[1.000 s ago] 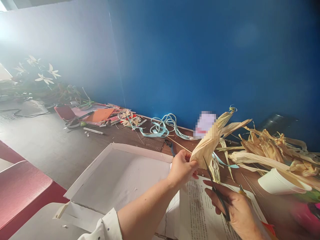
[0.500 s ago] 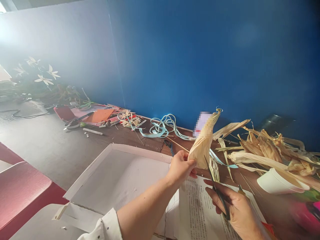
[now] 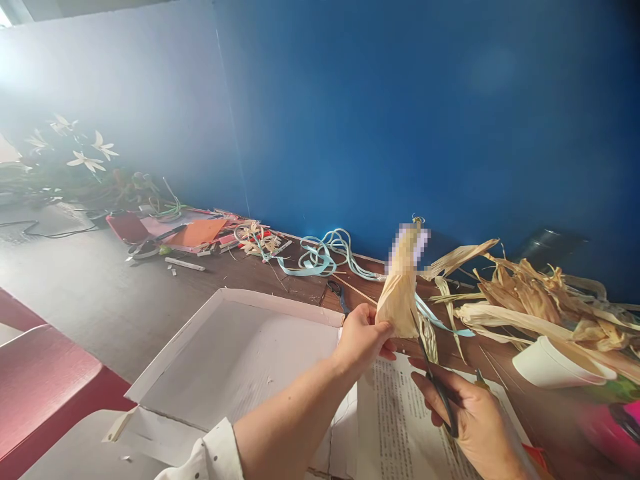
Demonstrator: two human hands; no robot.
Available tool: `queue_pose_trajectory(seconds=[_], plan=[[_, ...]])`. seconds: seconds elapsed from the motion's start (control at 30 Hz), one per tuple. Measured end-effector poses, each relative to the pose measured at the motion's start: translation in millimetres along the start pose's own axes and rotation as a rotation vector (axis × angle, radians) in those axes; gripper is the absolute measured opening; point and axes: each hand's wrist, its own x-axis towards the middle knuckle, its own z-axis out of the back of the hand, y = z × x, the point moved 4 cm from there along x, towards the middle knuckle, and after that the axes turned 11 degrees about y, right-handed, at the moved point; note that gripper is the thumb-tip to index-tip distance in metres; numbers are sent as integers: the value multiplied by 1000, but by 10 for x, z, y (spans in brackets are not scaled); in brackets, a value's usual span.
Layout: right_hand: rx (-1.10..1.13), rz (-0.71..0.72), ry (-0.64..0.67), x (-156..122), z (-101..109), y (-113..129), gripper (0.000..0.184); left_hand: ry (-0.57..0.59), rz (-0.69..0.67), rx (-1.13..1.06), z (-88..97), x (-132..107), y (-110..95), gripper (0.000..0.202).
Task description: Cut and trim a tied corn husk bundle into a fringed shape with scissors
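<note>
Pinching a papery, tapering, pleated husk [image 3: 397, 303] upright at four o'clock with left fingers [image 3: 383, 328] pressed together on its lower edge, and gripping slim dark scissors [image 3: 443, 401] between four and five o'clock with right fingers [image 3: 425, 391] curled around the handles. Cannot make out the husk's pixelated upper part, nor tell blade contact from nearness; catch a hazy pink object [image 3: 603, 433], cut off toward four o'clock.

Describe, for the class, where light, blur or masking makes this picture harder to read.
Head view, left: hazy glare washes out the white flowers; head view, centre: mosaic squares hide the upper part of the pale husk, while the held scissors read clearly; head view, lower right: the pink object looks smeared.
</note>
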Motion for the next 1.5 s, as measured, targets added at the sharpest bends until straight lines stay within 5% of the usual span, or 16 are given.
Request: queue_pose_trajectory(seconds=[1.5], plan=[[-104, 15, -77, -30, 61, 54, 60, 66, 14, 195, -68, -36, 63, 16]])
